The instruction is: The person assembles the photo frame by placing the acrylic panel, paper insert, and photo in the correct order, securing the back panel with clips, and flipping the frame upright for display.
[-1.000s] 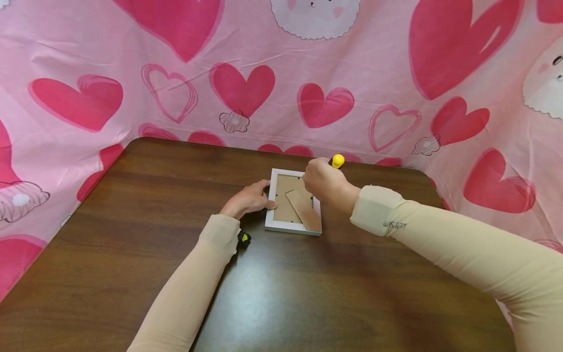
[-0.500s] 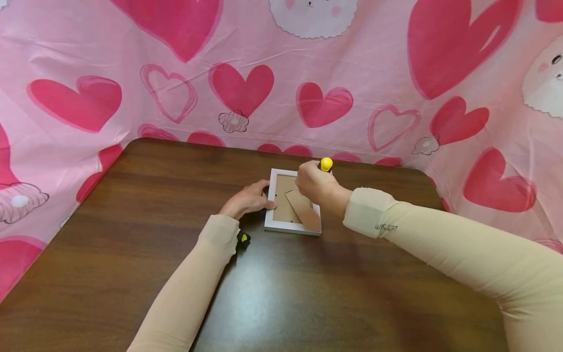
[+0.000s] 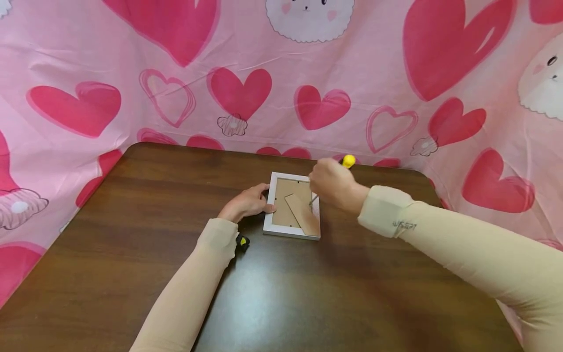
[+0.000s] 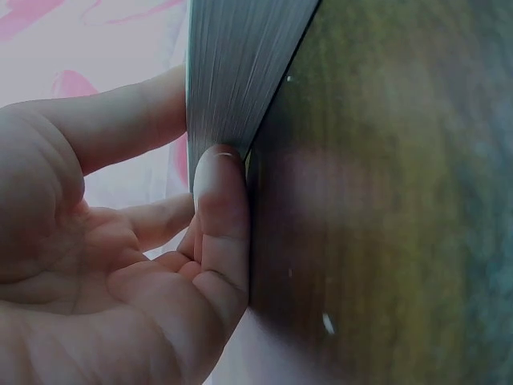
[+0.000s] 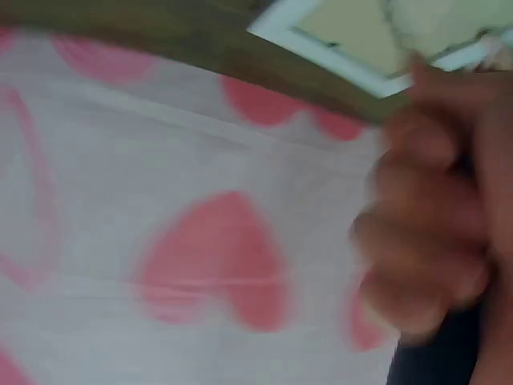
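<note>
A white picture frame (image 3: 290, 232) lies back side up on the table, showing its brown backing board (image 3: 283, 215) and a slanted brown stand leg (image 3: 302, 215). My left hand (image 3: 246, 202) grips the frame's left edge, thumb on top. In the left wrist view, curled fingers (image 4: 220, 200) press against the frame's side (image 4: 240, 72). My right hand (image 3: 333, 182) is wrapped round a screwdriver (image 3: 349, 161) with a yellow-ended black handle. Its thin shaft slants down to the frame's right inner edge, near the leg; whether the tip touches there I cannot tell. The right wrist view is blurred.
The dark brown wooden table (image 3: 176, 195) extends around the frame. Behind and beside it hangs a pink cloth (image 3: 281, 132) with hearts. A small black thing with a yellow mark (image 3: 243, 242) shows beside my left wrist.
My right hand and the screwdriver first moved left, then back right, with the handle tilting further right; the shaft now shows. The left hand and frame stay in place.
</note>
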`<move>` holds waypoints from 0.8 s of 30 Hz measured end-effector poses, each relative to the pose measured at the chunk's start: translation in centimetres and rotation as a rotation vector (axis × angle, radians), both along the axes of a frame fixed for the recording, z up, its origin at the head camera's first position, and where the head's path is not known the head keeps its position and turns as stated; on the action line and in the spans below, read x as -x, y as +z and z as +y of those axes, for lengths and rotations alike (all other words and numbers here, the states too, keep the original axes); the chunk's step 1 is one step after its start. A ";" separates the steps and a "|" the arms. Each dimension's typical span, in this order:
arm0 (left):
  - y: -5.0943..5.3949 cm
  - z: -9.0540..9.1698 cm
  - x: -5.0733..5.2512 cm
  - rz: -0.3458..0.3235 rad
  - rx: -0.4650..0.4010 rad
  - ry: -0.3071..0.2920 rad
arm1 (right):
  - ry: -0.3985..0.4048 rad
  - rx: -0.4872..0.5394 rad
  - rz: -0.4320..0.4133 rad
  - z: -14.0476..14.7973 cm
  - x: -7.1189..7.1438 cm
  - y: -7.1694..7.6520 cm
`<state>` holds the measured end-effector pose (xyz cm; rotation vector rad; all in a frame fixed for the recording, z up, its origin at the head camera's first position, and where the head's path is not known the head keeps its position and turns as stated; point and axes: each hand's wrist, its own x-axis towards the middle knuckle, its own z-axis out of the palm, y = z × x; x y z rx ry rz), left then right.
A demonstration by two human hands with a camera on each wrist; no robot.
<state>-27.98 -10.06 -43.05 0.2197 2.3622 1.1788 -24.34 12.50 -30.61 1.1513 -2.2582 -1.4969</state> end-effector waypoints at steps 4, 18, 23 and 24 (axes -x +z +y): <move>-0.1 0.0 -0.1 -0.006 -0.009 -0.002 | -0.202 0.282 -0.208 4.2 0.8 1.2; 0.2 -0.1 -0.3 0.003 -0.027 0.001 | -0.719 0.917 -0.496 14.7 1.2 -3.6; 0.3 -0.1 -0.4 -0.001 -0.032 0.010 | -0.761 1.106 -0.500 16.4 0.8 -6.6; 0.3 0.0 -0.4 -0.002 -0.030 0.011 | -0.765 1.137 -0.505 16.7 0.8 -7.1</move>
